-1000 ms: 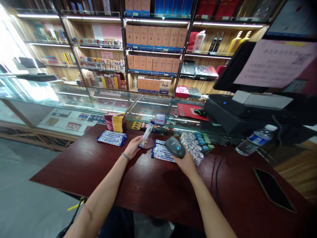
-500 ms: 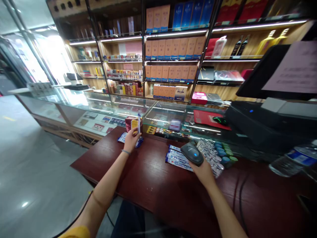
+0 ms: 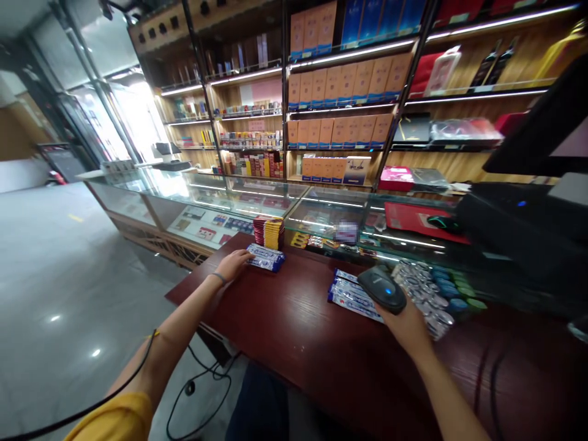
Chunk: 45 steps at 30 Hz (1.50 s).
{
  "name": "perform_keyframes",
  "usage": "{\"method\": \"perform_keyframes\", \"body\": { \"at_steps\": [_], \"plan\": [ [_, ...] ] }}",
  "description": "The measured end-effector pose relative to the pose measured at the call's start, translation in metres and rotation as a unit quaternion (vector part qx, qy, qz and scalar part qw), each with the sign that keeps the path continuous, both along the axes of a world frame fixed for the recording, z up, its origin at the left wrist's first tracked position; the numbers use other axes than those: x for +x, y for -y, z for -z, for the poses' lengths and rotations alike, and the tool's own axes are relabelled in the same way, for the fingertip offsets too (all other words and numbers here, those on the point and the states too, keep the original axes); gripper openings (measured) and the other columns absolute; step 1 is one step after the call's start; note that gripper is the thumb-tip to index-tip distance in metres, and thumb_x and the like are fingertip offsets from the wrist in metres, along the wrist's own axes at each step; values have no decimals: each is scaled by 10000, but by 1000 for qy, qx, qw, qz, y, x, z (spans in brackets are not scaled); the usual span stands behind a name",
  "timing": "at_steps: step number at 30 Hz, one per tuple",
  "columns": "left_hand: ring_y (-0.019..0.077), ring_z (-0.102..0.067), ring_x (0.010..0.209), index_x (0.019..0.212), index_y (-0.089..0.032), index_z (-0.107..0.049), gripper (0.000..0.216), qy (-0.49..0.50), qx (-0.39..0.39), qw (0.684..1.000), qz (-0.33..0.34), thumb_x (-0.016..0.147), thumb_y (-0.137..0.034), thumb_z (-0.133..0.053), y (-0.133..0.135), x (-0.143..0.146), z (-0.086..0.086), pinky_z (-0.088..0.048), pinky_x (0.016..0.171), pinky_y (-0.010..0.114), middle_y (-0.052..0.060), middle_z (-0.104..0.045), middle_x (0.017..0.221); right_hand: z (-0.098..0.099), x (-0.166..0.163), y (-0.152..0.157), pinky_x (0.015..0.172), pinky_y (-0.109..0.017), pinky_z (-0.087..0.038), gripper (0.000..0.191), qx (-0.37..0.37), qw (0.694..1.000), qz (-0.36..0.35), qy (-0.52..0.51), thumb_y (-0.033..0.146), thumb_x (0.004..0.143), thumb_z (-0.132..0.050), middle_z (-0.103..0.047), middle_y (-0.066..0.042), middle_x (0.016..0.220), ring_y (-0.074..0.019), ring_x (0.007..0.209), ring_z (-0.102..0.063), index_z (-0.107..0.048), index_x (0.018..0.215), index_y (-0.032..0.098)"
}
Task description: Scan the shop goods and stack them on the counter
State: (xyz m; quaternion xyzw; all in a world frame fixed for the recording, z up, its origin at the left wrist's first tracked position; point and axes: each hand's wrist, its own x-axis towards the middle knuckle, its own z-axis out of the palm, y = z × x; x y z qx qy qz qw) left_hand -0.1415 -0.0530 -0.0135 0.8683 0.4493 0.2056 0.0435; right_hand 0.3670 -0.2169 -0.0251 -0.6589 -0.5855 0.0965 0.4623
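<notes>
My left hand point(image 3: 233, 264) lies low at the table's left side. Its fingers are stretched out, and the fingertips touch the left end of a small pile of long blue-and-white packets point(image 3: 265, 258). A stack of red-and-yellow packs point(image 3: 269, 233) stands just behind that pile. My right hand point(image 3: 408, 321) is closed round a black barcode scanner point(image 3: 382, 289), which is held above the table with a blue light glowing on top. Under and left of the scanner, more blue-and-white packets point(image 3: 351, 294) lie side by side, partly hidden by it.
Cans point(image 3: 425, 291) with silver, blue and green tops crowd beyond my right hand. A glass display counter point(image 3: 321, 211) borders the table's far edge. The dark register equipment point(image 3: 505, 223) stands at right, near a red mat point(image 3: 413, 222). Cables point(image 3: 199, 383) lie on the floor.
My left hand has let go of the upright packet and moved down and left to the pile's end. The scanner stays in my right hand. The view has turned left.
</notes>
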Motion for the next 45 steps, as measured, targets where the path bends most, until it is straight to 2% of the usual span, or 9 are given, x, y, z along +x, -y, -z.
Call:
{"method": "perform_keyframes", "body": {
  "at_steps": [6,14,25,31,34,37,40,45],
  "plan": [
    [254,-599,1130,1170,-245,-699,347,21,-16,1000,-3,856,-217,-554,-7,-3,10,-433,1059,385,104,-656,1201,2,5,-1,712,-364,-548,506,4,1000,2,6,508,699,-677,-759,-90,955,-321,928,-719,-606,1115,231],
    [245,-593,1134,1193,-223,-694,409,19,-3,1000,0,828,-159,-524,-11,-4,17,-428,1070,412,108,-649,1207,2,4,-1,778,-390,-550,520,-4,1000,-1,0,503,705,-677,-759,-97,981,-325,947,-712,-610,1142,228],
    [243,-592,1136,1212,-229,-691,464,34,1,999,-13,781,-137,-546,-5,-1,18,-439,1073,417,102,-644,1222,7,7,-3,789,-416,-557,616,0,1000,9,-10,509,699,-695,-751,-122,1037,-337,985,-703,-605,1227,204],
    [261,-593,1138,1204,-220,-696,419,47,5,999,0,810,-206,-554,1,11,11,-442,1071,427,113,-651,1198,2,6,-1,843,-418,-549,622,22,999,8,-28,488,711,-685,-746,-117,1067,-309,1000,-696,-603,1250,188],
    [275,-585,1155,1231,-213,-677,401,78,20,997,11,860,-295,-549,5,30,5,-435,1075,443,117,-640,1217,-6,6,3,843,-424,-553,644,23,998,14,-50,467,709,-692,-750,-122,1052,-308,979,-700,-595,1269,165],
    [271,-568,1186,1255,-215,-657,395,118,39,992,30,907,-348,-525,9,62,-3,-417,1092,438,111,-620,1259,-16,9,7,820,-419,-565,616,39,996,10,-75,434,702,-706,-756,-116,1035,-309,959,-708,-609,1244,159],
    [259,-556,1204,1270,-231,-638,383,148,41,987,55,930,-356,-516,15,104,-11,-416,1092,428,97,-610,1271,-28,11,12,785,-414,-577,532,26,996,10,-88,428,725,-700,-768,-91,955,-303,893,-721,-637,1187,171],
    [241,-562,1194,1221,-220,-653,324,181,29,977,107,933,-320,-542,27,188,-13,-431,1085,413,98,-602,1266,-39,16,17,823,-428,-575,519,49,994,13,-97,440,749,-708,-768,-88,949,-311,967,-706,-640,1194,181]
  ]
}}
